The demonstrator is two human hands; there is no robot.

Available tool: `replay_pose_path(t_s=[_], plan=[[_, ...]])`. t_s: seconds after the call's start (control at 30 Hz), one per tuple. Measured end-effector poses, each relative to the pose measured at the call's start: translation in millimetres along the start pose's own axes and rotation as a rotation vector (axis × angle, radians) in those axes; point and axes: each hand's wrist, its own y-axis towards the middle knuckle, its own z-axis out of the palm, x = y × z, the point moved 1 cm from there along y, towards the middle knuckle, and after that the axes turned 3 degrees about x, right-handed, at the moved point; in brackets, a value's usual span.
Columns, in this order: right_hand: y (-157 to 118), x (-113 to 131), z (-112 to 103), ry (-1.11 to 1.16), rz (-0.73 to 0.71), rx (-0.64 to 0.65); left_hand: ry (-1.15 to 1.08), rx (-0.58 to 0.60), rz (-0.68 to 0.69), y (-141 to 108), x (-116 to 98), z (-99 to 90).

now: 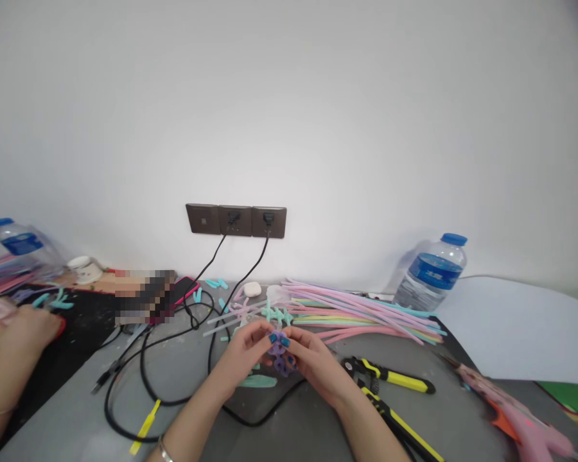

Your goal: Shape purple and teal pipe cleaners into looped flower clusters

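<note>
My left hand (245, 356) and my right hand (313, 364) meet over the desk, fingertips pinched on a small purple looped shape (282, 366). It looks bent from pipe cleaner, though my fingers cover part of it. Just behind the fingertips lie mint-green bent pieces (275, 313), with pale pink bent ones (242, 311) to their left. A flat, translucent green strip (257, 382) rests below my left fingers. To the right, black-and-yellow wire strippers (390, 378) lie with handles spread.
Pastel pipe cleaners (366, 314) lie behind my right hand. Black cables (142, 366) loop across the left side. A water bottle (433, 273), white sheet (520, 327) and pink glue gun (525, 410) are at right. A co-worker's hand (24, 337) is at far left.
</note>
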Motion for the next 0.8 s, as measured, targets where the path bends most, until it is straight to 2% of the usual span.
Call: replay_pose_path(t_s=[0.2,0.4,0.5,0.63,0.8], plan=[[1.5,-3.8,-5.4,-0.133,0.002,-0.010,0.216,0.014,0.127,1.6,-5.1,-5.8],[0.9,-4.3,-3.7,-0.136,-0.010,0.012,0.317,0.055,0.110,0.8,-2.5,-4.7],[0.7,-5.0,-2.7,-0.139,-0.016,0.013,0.285,0.056,0.094,-0.1,-1.6,-3.5],[-0.7,-4.0,-1.8,-0.074,-0.025,0.027,0.122,0.082,0.007,-2.5,-3.5,-0.7],[0.4,-2.9,-1.7,-0.023,-0.037,0.018,0.020,0.028,-0.038,-2.6,-1.8,0.7]])
